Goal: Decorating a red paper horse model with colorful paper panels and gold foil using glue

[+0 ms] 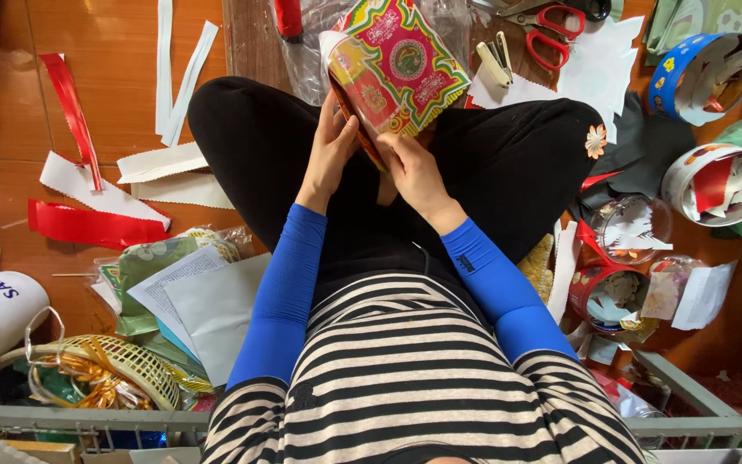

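Note:
I sit cross-legged and hold a stack of ornate red, green and yellow patterned paper (pixel 398 64) over my lap. My left hand (pixel 330 148) grips the stack's lower left edge, fingers curled onto it. My right hand (pixel 414 170) pinches the bottom edge from the right, thumb on top. Both forearms wear blue sleeves. The lower part of the stack is hidden behind my fingers.
Red scissors (pixel 550 30) and a stapler (pixel 498 60) lie on white paper scraps ahead. Round tins (pixel 719 182) with scraps stand at the right. Red and white paper strips (pixel 88 193) lie at the left, with a woven basket (pixel 122 368) and loose sheets (pixel 208 301) nearer me.

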